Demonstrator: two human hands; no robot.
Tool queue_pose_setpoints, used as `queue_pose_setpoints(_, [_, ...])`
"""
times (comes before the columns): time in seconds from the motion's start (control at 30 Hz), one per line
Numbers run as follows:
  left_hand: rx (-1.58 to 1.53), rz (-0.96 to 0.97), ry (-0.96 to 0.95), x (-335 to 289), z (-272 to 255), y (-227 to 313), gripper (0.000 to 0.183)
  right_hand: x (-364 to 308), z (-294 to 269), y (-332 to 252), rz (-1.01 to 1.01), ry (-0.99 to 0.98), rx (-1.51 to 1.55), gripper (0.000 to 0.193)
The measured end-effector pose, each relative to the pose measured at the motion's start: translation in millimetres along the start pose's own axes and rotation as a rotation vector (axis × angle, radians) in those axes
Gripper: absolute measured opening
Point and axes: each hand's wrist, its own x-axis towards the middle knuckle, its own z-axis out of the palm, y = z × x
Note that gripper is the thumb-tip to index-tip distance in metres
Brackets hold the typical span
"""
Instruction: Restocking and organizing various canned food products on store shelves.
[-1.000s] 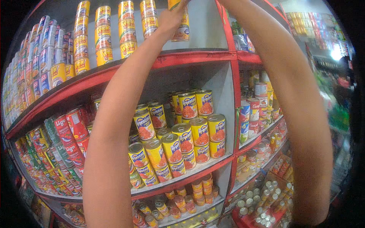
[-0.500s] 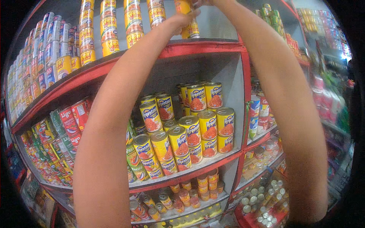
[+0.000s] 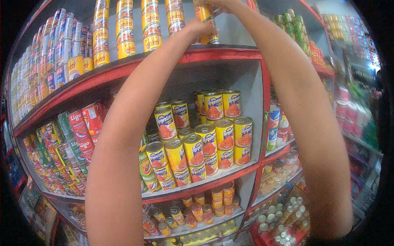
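Both my arms reach up to a short stack of yellow food cans on the top shelf. My left hand (image 3: 202, 28) curls against the stack from the left, its fingers partly round the cans. At the top edge of the view my right hand (image 3: 219, 5) grips the upper yellow can (image 3: 202, 14). The lower can (image 3: 210, 39) stands on the shelf board, partly covered by my left hand. Left of my hands rise taller stacks of similar yellow cans (image 3: 175, 22), standing apart in columns.
A red-edged shelf board (image 3: 221, 52) runs below my hands. Yellow meat cans (image 3: 205, 141) fill the middle shelf, with red and green sardine cans (image 3: 85, 129) to their left. Smaller cans (image 3: 217, 199) stand lower down. A red upright post (image 3: 266, 88) divides the shelves.
The view has shifted slightly, so the shelves and cans sit a little lower and to the right at the top. Both hands remain at the same stack, my left hand slightly lower in view.
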Motion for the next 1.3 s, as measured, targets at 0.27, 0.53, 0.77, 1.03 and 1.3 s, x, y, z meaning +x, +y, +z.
queue_pose_setpoints(0.27, [0.046,0.039,0.015,9,4,-7,0.04,2,10,14,0.048,0.013,0.064,0.092])
queue_pose_setpoints(0.53, [0.05,-0.112,-0.011,6,5,3,0.039,17,12,42,0.06,-0.108,0.097,0.077])
queue_pose_setpoints(0.77, [0.157,0.002,-0.086,-6,-2,5,0.045,-8,25,70,0.012,-0.107,0.129,0.071])
queue_pose_setpoints(1.03, [0.25,0.273,0.338,-38,-19,7,0.056,-62,7,64,-0.209,0.292,0.15,0.057])
queue_pose_setpoints(1.3, [-0.518,0.3,0.193,-268,-17,26,0.035,-285,43,-3,-0.302,0.001,0.536,0.038])
